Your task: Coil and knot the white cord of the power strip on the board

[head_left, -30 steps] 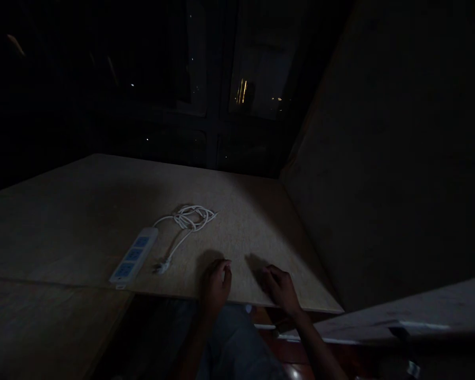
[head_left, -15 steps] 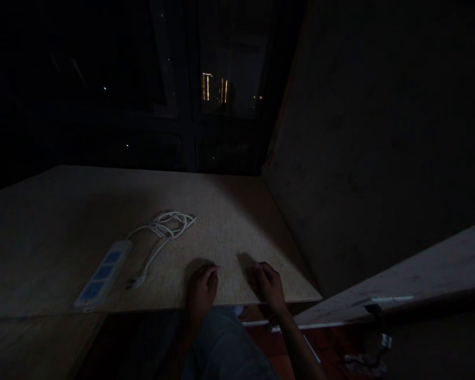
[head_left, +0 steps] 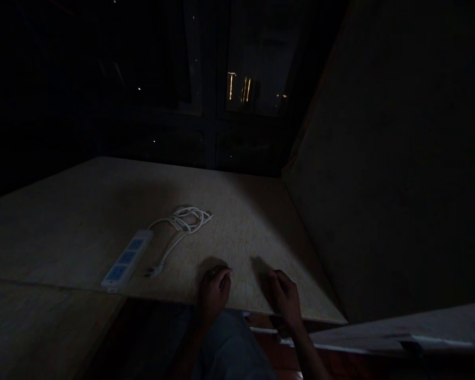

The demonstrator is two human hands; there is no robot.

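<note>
At the near edge of a pale wooden board (head_left: 245,232) lying flat in a dark room, a person is resting 2 bare hands side by side. The left hand (head_left: 214,287) is sitting with its fingers curled and its fingertips (head_left: 225,272) touching the board's surface just inside the edge. The right hand (head_left: 284,295) is lying a little to its right, apart from it, knuckles up and fingers bent over the same edge. The dim light is not showing whether either hand is pinching anything or merely pressing on the wood. Both hands are throwing dark shadows onto the board just beyond them.

A white power strip (head_left: 126,259) with 3 blue socket faces is lying near the left hand, set at a slant close to the board's front edge. Its white cable (head_left: 190,218) is trailing up the board into a loose coil farther from the person, and the plug (head_left: 152,272) is resting just beside the strip, between it and the left hand.

A tall panel (head_left: 380,184) is standing on edge along the board's right side. A second flat sheet (head_left: 35,327) is lying lower at left, and another (head_left: 419,324) is showing at lower right. The person's grey trouser leg (head_left: 229,348) is filling the gap below the hands. A dark window (head_left: 206,105) is rising behind the board, with small yellow lights (head_left: 239,88) glowing in it.
</note>
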